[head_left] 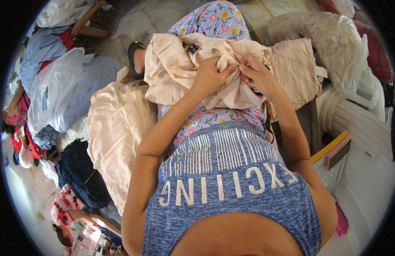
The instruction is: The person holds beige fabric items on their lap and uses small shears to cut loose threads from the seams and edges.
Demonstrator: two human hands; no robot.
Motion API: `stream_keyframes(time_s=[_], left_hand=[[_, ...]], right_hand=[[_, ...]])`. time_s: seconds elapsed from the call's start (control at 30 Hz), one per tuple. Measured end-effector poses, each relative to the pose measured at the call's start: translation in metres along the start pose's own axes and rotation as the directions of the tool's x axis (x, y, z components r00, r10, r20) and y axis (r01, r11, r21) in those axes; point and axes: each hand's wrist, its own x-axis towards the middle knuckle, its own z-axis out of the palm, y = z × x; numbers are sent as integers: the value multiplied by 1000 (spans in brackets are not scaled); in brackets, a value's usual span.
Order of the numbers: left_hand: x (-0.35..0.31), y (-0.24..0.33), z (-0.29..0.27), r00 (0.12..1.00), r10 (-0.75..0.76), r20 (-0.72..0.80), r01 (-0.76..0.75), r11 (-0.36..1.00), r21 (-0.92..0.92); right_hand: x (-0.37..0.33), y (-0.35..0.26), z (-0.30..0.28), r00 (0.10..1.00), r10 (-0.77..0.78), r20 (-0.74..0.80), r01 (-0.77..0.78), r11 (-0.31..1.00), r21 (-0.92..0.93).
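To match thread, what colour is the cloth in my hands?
Pale beige; the cloth shows best in the head view.

Passage exists over the tiled floor (131, 21) beyond and left of the lap cloth (165, 64). Obstructions: beige fabric heap (116, 132) left of that cloth; folded beige fabric (295, 68) and plastic-wrapped bundle (306, 30) right.

Light bright, mostly diffuse; source direction cannot be told. Shadows soft, seen in folds of the cloth (169, 70). Glare: white streaks on the plastic (54, 102); small washed-out patch, lower left. Centre sharp; detail softer toward far left. Fisheye: pillar (359, 117) bends near rim. Corners black, bluish fringe at left.
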Motion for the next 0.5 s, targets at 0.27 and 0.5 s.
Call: stream_keyframes(time_s=[0.27, 0.5], left_hand=[[-1, 1, 1, 1000, -12, -13, 12, 1000, 17], [0, -2, -8, 996, -84, -16, 83, 995, -55]], right_hand=[[7, 10, 1, 998, -69, -10, 70, 997, 37], [-4, -15, 8, 984, -25, -178, 19, 999, -38]])
